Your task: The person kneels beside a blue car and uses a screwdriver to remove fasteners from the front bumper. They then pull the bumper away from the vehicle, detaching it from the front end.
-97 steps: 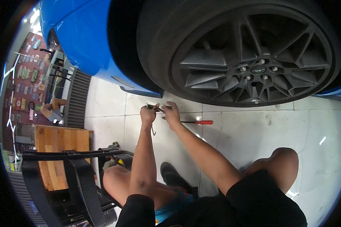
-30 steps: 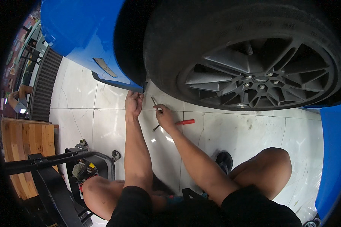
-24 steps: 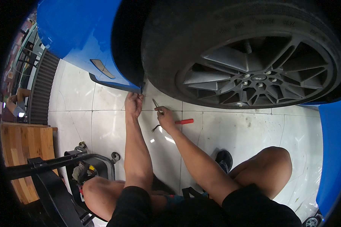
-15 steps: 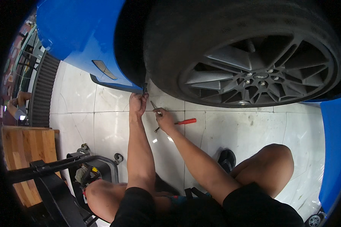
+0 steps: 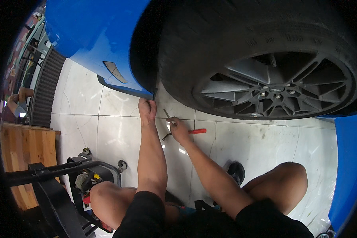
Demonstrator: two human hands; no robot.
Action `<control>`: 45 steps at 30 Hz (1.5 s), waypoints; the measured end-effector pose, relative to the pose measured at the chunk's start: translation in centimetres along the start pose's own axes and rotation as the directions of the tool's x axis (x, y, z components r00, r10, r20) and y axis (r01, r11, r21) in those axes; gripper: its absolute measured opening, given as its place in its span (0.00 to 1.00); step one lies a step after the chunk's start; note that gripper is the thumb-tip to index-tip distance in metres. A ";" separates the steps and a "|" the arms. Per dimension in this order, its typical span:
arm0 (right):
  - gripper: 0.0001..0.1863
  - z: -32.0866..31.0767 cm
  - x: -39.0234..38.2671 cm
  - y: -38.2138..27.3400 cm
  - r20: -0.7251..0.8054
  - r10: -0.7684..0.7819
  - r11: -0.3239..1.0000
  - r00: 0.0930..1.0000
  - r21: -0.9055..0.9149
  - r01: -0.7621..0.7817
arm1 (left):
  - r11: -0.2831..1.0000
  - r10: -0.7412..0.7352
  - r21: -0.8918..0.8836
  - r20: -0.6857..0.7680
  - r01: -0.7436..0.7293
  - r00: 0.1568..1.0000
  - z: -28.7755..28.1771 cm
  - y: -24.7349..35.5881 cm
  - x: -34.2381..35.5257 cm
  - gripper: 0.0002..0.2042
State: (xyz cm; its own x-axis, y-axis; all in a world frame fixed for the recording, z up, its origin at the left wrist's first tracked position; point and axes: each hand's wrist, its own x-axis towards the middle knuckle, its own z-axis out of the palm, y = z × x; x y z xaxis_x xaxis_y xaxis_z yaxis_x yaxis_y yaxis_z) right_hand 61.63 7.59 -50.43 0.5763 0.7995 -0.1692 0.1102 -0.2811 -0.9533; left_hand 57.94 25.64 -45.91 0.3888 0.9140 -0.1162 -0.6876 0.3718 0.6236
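While the right grip point(image 5: 179, 130) pinches a slim tool point(image 5: 166, 113), the left grip point(image 5: 147, 108) meets black trim point(image 5: 125, 91); how closed, I cannot tell.

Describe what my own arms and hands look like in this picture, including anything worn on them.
Your left sleeve and right sleeve are plain black and short, ending around the elbows. Both forearms are bare below them, tapering to the wrists. The left hand and right hand are ungloved, and no watch or bracelet shows.
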 end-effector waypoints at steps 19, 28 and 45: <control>0.12 -0.2 -0.4 1.3 0.036 0.033 0.999 0.999 0.014 -0.033 | 0.997 -0.030 -0.079 -0.085 0.023 0.996 0.6 -0.1 2.1 0.17; 0.12 -0.4 0.3 -1.5 0.075 0.189 0.978 0.979 0.080 -0.194 | 0.981 -0.196 0.001 0.029 0.196 0.980 -1.8 0.9 2.9 0.15; 0.24 -2.2 3.8 -6.8 -0.121 -0.120 0.975 0.985 -0.203 0.094 | 0.969 -0.239 0.053 -0.025 0.240 0.971 -1.0 3.8 1.7 0.17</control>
State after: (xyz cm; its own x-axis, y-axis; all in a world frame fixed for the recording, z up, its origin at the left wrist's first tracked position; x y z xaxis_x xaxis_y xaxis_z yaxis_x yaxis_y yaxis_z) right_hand 64.83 11.41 -44.04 0.6523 0.7576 -0.0220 0.3261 -0.3067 -0.8942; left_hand 55.43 28.76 -44.51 0.5262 0.8025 -0.2812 -0.5410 0.5710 0.6175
